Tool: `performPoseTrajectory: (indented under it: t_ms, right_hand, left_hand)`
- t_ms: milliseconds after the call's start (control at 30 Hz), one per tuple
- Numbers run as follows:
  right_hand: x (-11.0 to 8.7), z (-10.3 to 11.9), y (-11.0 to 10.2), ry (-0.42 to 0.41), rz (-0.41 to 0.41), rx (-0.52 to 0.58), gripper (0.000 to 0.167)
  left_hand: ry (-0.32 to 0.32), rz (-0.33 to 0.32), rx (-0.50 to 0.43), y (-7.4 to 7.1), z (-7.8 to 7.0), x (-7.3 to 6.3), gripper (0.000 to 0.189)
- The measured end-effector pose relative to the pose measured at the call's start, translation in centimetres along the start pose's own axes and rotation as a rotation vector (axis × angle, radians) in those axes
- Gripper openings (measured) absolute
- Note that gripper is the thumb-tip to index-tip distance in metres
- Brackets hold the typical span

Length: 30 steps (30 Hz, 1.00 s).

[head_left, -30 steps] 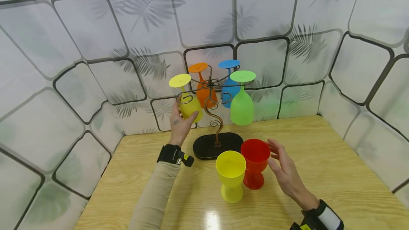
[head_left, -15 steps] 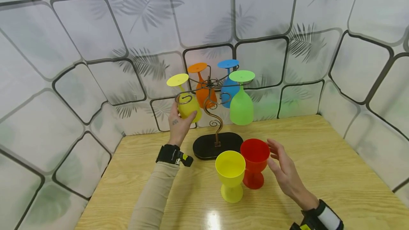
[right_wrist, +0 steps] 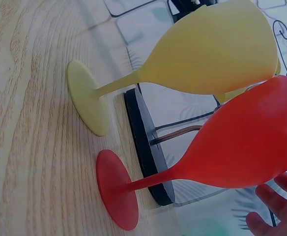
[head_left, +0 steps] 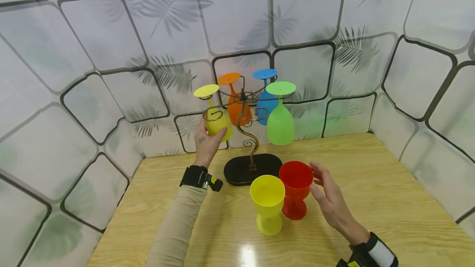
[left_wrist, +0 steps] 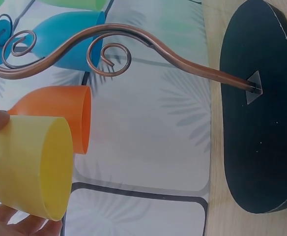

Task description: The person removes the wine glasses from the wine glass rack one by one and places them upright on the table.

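My left hand (head_left: 206, 146) grips the bowl of a yellow goblet (head_left: 214, 127), which is upside down and slightly tilted at the left arm of a wire goblet rack (head_left: 256, 145). Its thumb lies on the near side of the bowl, with fingers behind. In the left wrist view, the rim of this yellow goblet (left_wrist: 23, 157) faces the rack's base. My right hand (head_left: 333, 203) is beside an upright red goblet (head_left: 295, 195), its fingers loosely bent at the bowl's right side. An upright yellow goblet (head_left: 269, 207) stands left of the red one, their bowls close together.
Orange (head_left: 237, 108), blue (head_left: 267, 106) and green (head_left: 281, 127) goblets hang upside down on the rack. Its black oval base (head_left: 237, 172) stands on the wooden table (head_left: 356, 164), behind the upright goblets. Patterned walls (head_left: 311, 7) enclose the table's back and sides.
My left hand has shifted slightly left with the yellow goblet, which now leans a little less; a wire end shows under its foot. The right hand and the upright goblets have stayed in place.
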State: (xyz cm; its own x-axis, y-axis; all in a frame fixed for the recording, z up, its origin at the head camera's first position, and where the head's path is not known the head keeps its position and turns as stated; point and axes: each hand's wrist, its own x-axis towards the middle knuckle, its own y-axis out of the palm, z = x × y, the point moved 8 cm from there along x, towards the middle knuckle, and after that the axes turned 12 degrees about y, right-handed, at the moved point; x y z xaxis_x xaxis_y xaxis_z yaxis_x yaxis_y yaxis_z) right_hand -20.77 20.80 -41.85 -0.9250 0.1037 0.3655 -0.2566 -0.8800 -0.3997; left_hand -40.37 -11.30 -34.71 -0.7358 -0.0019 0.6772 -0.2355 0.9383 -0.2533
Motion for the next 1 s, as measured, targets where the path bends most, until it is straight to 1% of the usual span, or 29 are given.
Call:
performPoseTrajectory:
  t_ms: [167,233,400,533,700,833,1000]
  right_hand:
    - [-0.1,0.1,0.0,-0.007,0.001,0.008,0.054]
    - [-0.1,0.1,-0.1,-0.011,-0.003,0.007,0.054]
    - [-0.2,0.1,-0.4,-0.009,-0.008,0.003,0.054]
    - [-0.2,0.0,-0.4,-0.002,-0.002,-0.001,0.053]
    - [-0.3,0.1,-0.3,-0.003,0.0,0.001,0.053]
    - [-0.3,0.2,-0.2,-0.005,0.005,0.008,0.054]
    - [-0.3,0.3,-0.2,0.002,0.008,0.007,0.052]
  left_hand:
    - [-0.011,0.025,-0.002,0.3,-0.3,-0.2,0.082]
    - [0.002,0.033,-0.007,0.5,-0.5,-0.2,0.083]
    - [0.052,0.047,0.001,0.8,-1.1,-0.5,0.078]
    - [0.055,0.058,0.011,1.0,-1.3,-1.0,0.08]
    - [0.059,0.061,0.04,0.8,-1.5,-1.4,0.083]
    - [0.059,0.057,0.049,0.5,-1.7,-1.8,0.082]
    - [0.042,0.047,0.057,-0.3,-1.9,-2.3,0.083]
